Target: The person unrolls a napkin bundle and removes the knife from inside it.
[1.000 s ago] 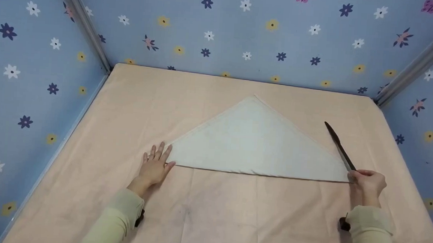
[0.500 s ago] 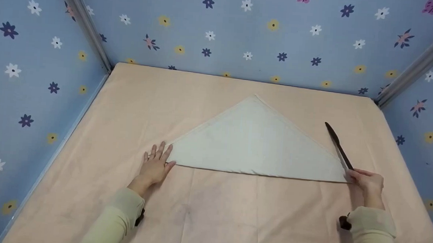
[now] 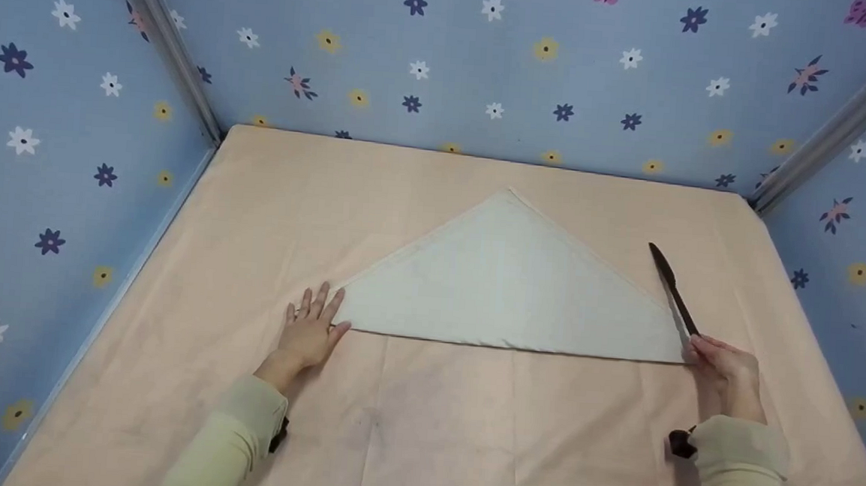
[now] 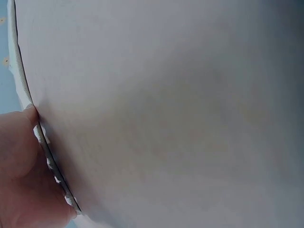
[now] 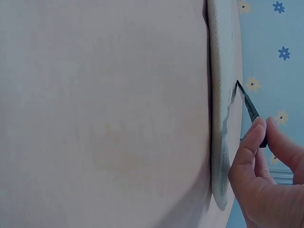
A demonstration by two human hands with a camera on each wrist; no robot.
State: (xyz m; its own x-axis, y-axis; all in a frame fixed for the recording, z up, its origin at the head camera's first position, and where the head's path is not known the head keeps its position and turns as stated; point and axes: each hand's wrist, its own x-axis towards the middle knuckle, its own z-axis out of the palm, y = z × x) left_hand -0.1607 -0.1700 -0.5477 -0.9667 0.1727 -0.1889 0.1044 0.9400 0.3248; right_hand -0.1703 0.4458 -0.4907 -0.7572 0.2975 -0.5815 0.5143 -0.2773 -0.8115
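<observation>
A white cloth napkin [image 3: 498, 284], folded into a triangle, lies flat with its point toward the back wall. My left hand [image 3: 309, 333] rests flat with spread fingers on its left corner. In the left wrist view, the left hand's thumb [image 4: 31, 113] meets the cloth's folded front edge. My right hand [image 3: 730, 370] pinches the end of a dark knife [image 3: 673, 288] between thumb and fingers, by the napkin's right corner. The blade points away, toward the back. Beside the right hand in its wrist view, the napkin's rounded right end [image 5: 220, 185] shows.
A peach cloth [image 3: 428, 438] with faint creases covers the table. Blue flowered panels [image 3: 489, 66] stand along the back and both sides, with grey metal posts [image 3: 177, 54] at the corners.
My right hand has shifted slightly left, bringing the knife's handle end with it, while the blade's tip stays nearly in place. The left hand and napkin have not moved.
</observation>
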